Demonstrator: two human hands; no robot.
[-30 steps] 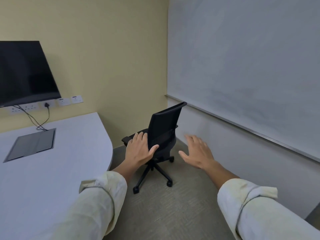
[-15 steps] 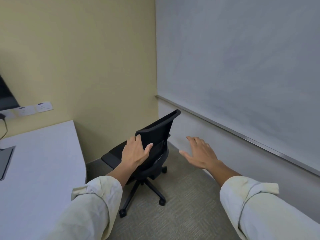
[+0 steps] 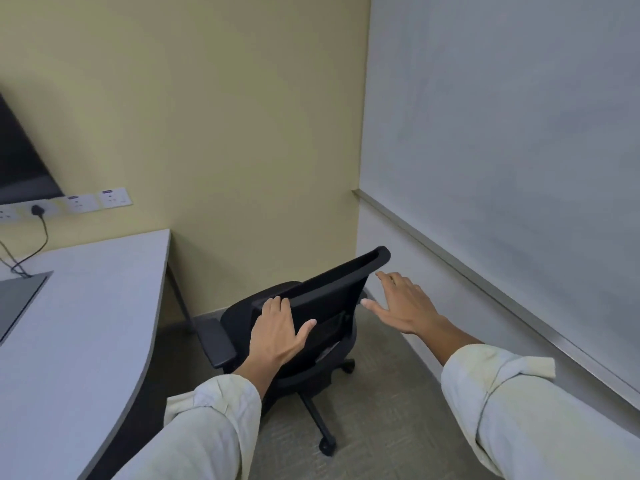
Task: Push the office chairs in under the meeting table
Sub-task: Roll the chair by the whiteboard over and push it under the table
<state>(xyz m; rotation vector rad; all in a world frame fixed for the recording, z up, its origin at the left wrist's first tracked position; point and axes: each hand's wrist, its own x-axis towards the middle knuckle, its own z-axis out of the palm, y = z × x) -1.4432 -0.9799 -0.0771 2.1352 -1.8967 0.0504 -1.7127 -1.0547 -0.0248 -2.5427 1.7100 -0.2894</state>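
Observation:
A black office chair (image 3: 329,299) on casters stands in the room's far corner, its mesh backrest turned toward me and its seat facing the grey meeting table (image 3: 86,323) on the left. My left hand (image 3: 277,332) lies on the backrest's left upper edge, fingers curled over the top and thumb spread across the mesh. My right hand (image 3: 401,304) hovers open just right of the backrest's other end, fingers spread, close to the frame but apart from it. The chair's left armrest (image 3: 216,342) sits near the table's curved edge.
A whiteboard (image 3: 502,150) with a metal tray rail fills the right wall close to the chair. The yellow wall behind carries sockets (image 3: 83,202) with a plugged cable. A dark screen (image 3: 20,161) hangs at far left. A grey cable hatch (image 3: 17,299) sits in the tabletop. Carpet floor lies below.
I have come closer to the chair. My left hand has settled on the backrest's top edge, and my right hand has moved forward toward the backrest's right end.

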